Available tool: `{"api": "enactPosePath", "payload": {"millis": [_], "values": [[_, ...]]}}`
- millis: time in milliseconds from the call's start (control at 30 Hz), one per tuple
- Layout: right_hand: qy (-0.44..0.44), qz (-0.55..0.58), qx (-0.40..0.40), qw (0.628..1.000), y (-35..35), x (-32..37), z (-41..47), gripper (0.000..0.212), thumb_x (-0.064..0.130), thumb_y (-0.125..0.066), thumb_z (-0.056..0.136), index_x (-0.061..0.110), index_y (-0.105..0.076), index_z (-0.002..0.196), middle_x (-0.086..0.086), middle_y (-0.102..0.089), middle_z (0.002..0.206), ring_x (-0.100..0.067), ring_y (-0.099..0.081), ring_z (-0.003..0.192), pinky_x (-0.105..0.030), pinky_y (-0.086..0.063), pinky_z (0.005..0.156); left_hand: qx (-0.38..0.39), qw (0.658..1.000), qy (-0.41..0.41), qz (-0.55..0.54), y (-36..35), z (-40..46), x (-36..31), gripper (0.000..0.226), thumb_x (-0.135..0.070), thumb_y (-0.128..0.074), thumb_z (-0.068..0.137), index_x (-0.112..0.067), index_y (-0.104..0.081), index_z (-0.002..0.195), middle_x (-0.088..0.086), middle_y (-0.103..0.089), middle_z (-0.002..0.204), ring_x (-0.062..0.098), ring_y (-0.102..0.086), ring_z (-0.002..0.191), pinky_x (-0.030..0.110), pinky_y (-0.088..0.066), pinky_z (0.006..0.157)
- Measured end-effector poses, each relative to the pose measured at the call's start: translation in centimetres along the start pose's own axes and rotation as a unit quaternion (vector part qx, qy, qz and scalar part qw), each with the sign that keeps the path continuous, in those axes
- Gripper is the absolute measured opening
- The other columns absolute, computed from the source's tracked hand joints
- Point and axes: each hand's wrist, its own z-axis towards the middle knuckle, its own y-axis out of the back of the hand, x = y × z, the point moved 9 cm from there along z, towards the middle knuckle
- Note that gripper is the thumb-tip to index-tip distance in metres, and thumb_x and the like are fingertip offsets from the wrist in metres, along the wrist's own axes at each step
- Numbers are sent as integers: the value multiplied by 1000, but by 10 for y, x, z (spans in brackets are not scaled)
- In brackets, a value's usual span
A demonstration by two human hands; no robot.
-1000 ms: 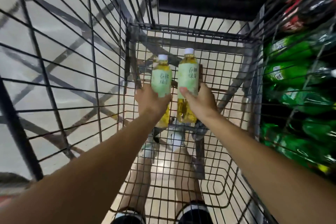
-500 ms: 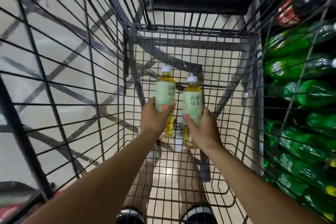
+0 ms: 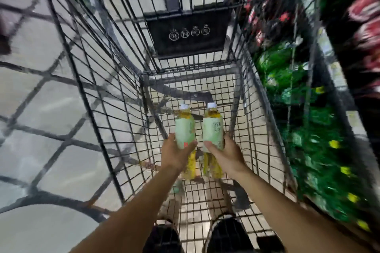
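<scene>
Pale store floor tiles [image 3: 51, 170] and a shelf of green soft-drink bottles [image 3: 287, 76] outside the right wall of a wire shopping cart [image 3: 115, 109] frame a person lowering two drinks into the cart. The left hand [image 3: 174, 156] is wrapped round the left tea bottle [image 3: 185, 131] and the right hand [image 3: 228, 156] round the right tea bottle [image 3: 212, 131], each clamped at the lower edge of the pale green label. The hands sit close side by side but hold separate loads.

Over the past second both bottles have sunk deeper into the cart, and the right one, which trailed lower half a second ago, has drawn level with its neighbour. Both now stand upright, white caps toward the cart's far end, below the black placard [image 3: 187, 33] on its front wall. Their yellow bases hang just over the cart's mesh floor; motion blur makes it impossible to tell whether they already touch it.

The descent looks nearly finished. What appears to remain is setting both bases on the mesh and letting go without tipping them. The person's shoes [image 3: 228, 234] show through the cart's near end.
</scene>
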Motion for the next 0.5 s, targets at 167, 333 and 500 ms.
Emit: {"api": "enactPosePath", "payload": {"millis": [167,333,500], "values": [[42,84,-55,994,13,22,-109,36,22,-75,89,16,-57,119,1,-71,97,1,-70,72,-17,-56,62,-7,997,-70,-20,49,-85,-33,38,-26,-88,78,-15,-68,107,3,-74,95,13,-70,79,9,-49,55],[108,156,-118,975,26,34,-210,52,60,-83,65,35,-64,106,2,-77,100,-21,-75,90,-51,-61,83,30,991,-123,-45,94,-159,-54,48,-30,-90,75,-14,-66,112,6,-76,96,15,-69,69,25,-51,53],[169,197,-180,949,31,46,-316,43,38,-81,82,23,-66,119,6,-77,105,-13,-73,97,-43,-60,89,87,974,-200,-57,129,-248,-82,49,-18,-91,74,-13,-66,116,3,-76,99,8,-74,78,29,-62,68]]}}
